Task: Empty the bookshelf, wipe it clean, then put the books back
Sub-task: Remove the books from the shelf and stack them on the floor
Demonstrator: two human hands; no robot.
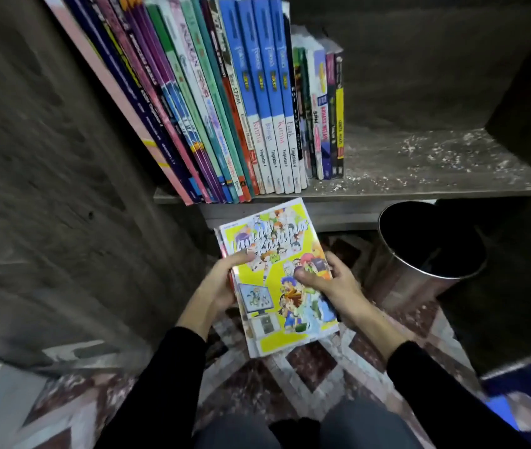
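I hold the stack of comics [269, 283] just below the shelf's [419, 171] front edge, left grip [220, 285] curled round its left side, right grip [338, 285] pinching its right side, thumb on top; upright books [241, 108] fill the shelf's left end.

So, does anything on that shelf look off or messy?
Yes. The bare right part of the shelf is strewn with pale crumbs or dust, and the left books lean sideways instead of standing upright.

Patterned red-and-white tiled floor [306, 367], shiny metal bin [419, 270] standing on it, dim light
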